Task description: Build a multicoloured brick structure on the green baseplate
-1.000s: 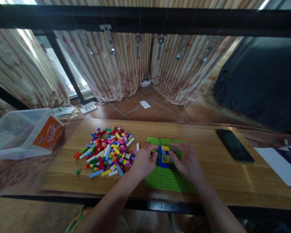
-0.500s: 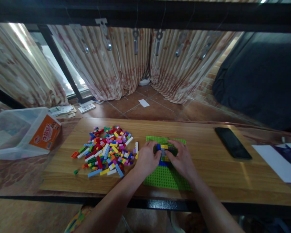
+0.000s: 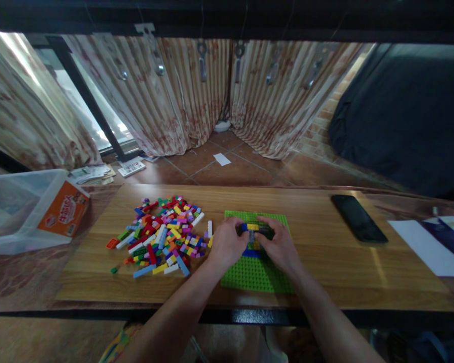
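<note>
A green studded baseplate (image 3: 251, 277) lies on the wooden board in front of me. On its upper half stand blue and yellow toy building bricks (image 3: 252, 227), with a greyish-blue brick (image 3: 251, 236) among them. My left hand (image 3: 230, 243) is closed at the left side of these bricks, thumb against the greyish-blue one. From the right, my right hand (image 3: 279, 244) closes in on the same brick with its thumb, fingers curled over the far side. Both hands partly cover the bricks, and a dark patch under the right fingers is unclear.
Left of the baseplate spreads a pile of loose, mixed-colour bricks (image 3: 162, 234). A clear plastic bin (image 3: 26, 237) with an orange label stands at the far left. To the right lie a black phone (image 3: 358, 218) and white paper (image 3: 416, 247). The wooden board (image 3: 325, 282) ends at a dark front edge.
The view has shifted slightly, so everything sits a little further left. Both hands stay on the same bricks, with hardly any movement of the fingers.
</note>
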{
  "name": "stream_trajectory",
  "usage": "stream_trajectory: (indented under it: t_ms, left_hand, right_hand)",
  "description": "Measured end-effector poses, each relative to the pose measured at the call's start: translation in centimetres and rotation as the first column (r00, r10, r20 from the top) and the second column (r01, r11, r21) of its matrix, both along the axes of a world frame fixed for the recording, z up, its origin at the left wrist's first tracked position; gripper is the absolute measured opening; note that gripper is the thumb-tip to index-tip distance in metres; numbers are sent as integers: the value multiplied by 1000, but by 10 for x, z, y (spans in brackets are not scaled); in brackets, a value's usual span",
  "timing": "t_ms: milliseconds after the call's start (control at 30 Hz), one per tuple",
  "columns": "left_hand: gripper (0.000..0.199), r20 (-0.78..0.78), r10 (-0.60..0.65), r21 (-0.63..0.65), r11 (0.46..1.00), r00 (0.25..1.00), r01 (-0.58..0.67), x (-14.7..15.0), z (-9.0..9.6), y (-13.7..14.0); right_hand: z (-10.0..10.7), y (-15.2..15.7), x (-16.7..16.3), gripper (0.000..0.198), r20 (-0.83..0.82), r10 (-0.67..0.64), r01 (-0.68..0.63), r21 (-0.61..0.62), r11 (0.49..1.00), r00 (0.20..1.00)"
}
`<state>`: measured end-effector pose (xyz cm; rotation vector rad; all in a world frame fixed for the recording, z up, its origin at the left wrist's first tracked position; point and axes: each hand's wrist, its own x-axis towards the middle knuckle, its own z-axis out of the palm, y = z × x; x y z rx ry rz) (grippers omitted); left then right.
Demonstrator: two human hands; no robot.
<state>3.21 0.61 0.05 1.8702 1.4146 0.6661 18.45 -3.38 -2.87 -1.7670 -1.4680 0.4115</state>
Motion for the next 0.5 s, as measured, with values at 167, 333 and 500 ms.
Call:
stream_trajectory:
  t_ms: [167, 333, 500]
  left_hand:
    - [21, -6, 10, -32, 999, 1000, -10, 0, 4, 0]
    - [22, -7, 16, -32, 999, 1000, -16, 0, 4, 1]
    - [19, -21, 1, -7, 1000, 1000, -1, 0, 1, 0]
  right_hand:
    - [0, 0, -1, 44, -15, 0, 0, -9, 1000, 1000]
    - [0, 0, -3, 44, -16, -9, 9, 14, 1000, 1000]
    - [-2, -1, -3, 44, -11, 10, -10, 41, 999, 1000]
